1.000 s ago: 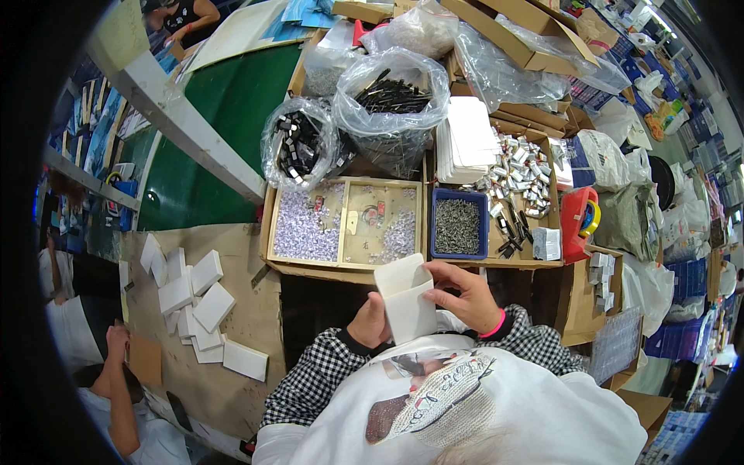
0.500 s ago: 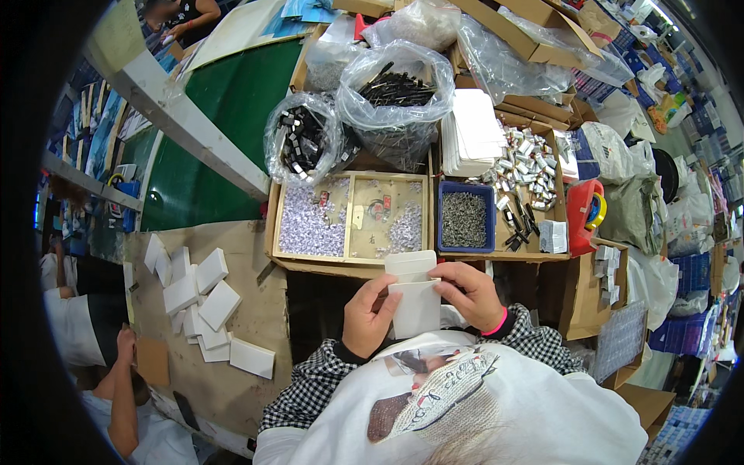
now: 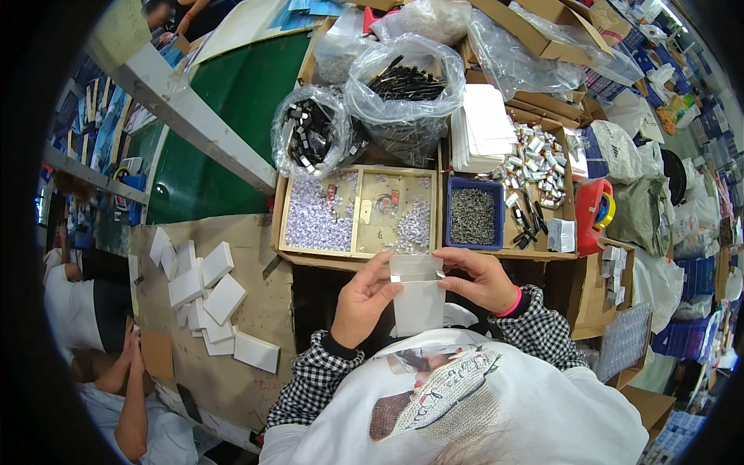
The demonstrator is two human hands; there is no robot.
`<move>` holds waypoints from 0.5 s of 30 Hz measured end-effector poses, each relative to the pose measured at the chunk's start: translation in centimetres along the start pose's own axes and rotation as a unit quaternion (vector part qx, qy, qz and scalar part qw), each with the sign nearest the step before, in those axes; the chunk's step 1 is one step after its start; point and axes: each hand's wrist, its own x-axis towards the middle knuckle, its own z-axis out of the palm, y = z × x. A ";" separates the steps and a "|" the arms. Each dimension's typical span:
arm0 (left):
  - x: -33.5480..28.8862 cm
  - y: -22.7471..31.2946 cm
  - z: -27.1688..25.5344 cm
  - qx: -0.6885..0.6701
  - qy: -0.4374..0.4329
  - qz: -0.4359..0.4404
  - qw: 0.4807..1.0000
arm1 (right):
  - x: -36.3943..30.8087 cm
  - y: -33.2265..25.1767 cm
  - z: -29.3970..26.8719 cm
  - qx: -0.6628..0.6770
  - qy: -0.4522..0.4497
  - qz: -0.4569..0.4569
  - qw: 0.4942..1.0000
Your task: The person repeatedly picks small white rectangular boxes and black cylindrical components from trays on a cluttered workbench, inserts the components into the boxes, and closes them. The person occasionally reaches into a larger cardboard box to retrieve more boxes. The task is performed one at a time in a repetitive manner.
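Steadying a slim rectangular white cardboard box [image 3: 418, 308] in front of the white cloth shirt [image 3: 550, 403], the left hand [image 3: 361, 304] and right hand [image 3: 483, 285] pinched its opposite upper edges, thumbs and fingers nearly closed, where light, even pressure best kept the walls square.

White carton [image 3: 418, 306]: rect., plain, flat-sided; open end toward top of view, w/ lid flap [image 3: 415, 266] extended beyond mouth & small side tab at R edge. Held near mouth btwn L hand [image 3: 361, 304] & R hand [image 3: 480, 280].
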 end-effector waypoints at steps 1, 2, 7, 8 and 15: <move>0.1 0.3 -0.2 0.024 -0.004 -0.034 0.999 | 0.1 0.0 0.0 -0.002 -0.006 -0.006 1.000; 0.2 0.5 -0.4 0.004 -0.013 -0.033 0.999 | 0.1 0.1 0.0 0.076 -0.005 0.021 0.997; 0.0 -0.3 -0.3 -0.040 0.006 0.014 0.999 | 0.7 1.0 0.9 0.275 0.032 0.137 0.951; -0.1 -0.6 -0.2 -0.042 0.012 0.037 0.998 | 0.6 1.2 1.3 0.259 0.049 0.077 0.962; -1.3 -1.7 -0.2 0.009 0.055 0.035 0.998 | -0.5 2.1 2.3 -0.008 0.097 -0.048 0.994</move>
